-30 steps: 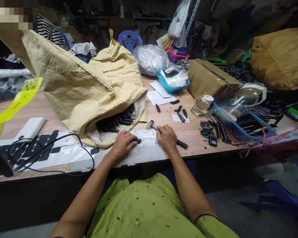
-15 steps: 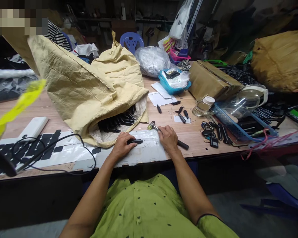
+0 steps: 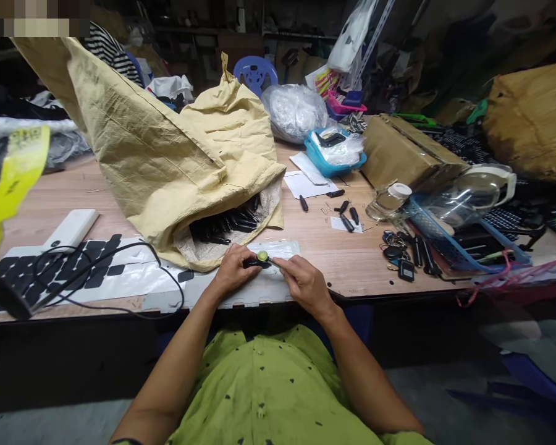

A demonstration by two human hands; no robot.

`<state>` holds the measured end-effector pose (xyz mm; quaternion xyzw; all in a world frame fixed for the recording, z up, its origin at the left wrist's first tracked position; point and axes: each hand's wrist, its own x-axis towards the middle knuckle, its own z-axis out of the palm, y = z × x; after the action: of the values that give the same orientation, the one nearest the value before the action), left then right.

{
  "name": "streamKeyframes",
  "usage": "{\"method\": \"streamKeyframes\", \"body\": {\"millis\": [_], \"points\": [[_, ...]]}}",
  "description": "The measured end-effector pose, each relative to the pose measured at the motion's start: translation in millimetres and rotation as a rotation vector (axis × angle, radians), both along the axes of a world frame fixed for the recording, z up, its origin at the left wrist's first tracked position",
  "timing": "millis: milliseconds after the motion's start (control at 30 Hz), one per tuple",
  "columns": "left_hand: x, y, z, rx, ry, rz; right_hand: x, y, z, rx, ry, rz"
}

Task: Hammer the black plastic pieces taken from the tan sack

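Observation:
My left hand (image 3: 234, 268) is closed on a slim black piece (image 3: 251, 264), pressing it down on the pale board (image 3: 254, 295) at the table's front edge. My right hand (image 3: 304, 281) is wrapped round the handle of a small mallet (image 3: 262, 255) with a yellow-green face. The mallet's head is over the black piece; whether the two touch I cannot tell. Most of the handle is hidden by my fingers. Just beyond my left hand, many similar black pieces (image 3: 227, 225) lie in the mouth of a beige sack (image 3: 185, 179).
Loose black pieces (image 3: 347, 223) and keys (image 3: 395, 247) lie to the right, near a glass jar (image 3: 389, 203) and a blue basket (image 3: 426, 228). A cable (image 3: 120, 248) and white box (image 3: 71, 228) lie left. A yellow tag (image 3: 18, 173) hangs at far left.
My right hand has turned the mallet and brought its head left over the black piece. My left hand stays on that piece. The whole view has shifted slightly.

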<state>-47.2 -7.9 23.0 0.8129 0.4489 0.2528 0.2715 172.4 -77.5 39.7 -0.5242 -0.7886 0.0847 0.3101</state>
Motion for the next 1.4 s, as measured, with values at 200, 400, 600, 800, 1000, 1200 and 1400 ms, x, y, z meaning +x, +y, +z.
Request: {"method": "streamKeyframes", "body": {"millis": [200,400,600,800,1000,1200,1400], "points": [[0,0,-1.1,0.002,-0.022,0.009,3,1,-1.9,0.048,0.007,-0.028],[0,0,-2.6,0.012,-0.036,0.011,13,-5,-5.1,0.078,0.086,-0.023],[0,-1,-2.1,0.03,0.006,0.02,24,11,-10.8,0.122,0.033,-0.181],[0,-2,-4.1,0.065,0.053,0.008,35,44,-26.6,0.14,-0.137,-0.362],[-3,-2,-5.5,0.068,0.087,-0.023,32,47,-38.8,0.157,-0.203,-0.423],[-4,-1,-5.1,0.053,0.096,-0.047,33,47,-42.6,0.153,-0.237,-0.421],[-14,-12,10.7,-0.038,0.009,-0.238,34,49,-45.2,0.153,-0.246,-0.418]]}}
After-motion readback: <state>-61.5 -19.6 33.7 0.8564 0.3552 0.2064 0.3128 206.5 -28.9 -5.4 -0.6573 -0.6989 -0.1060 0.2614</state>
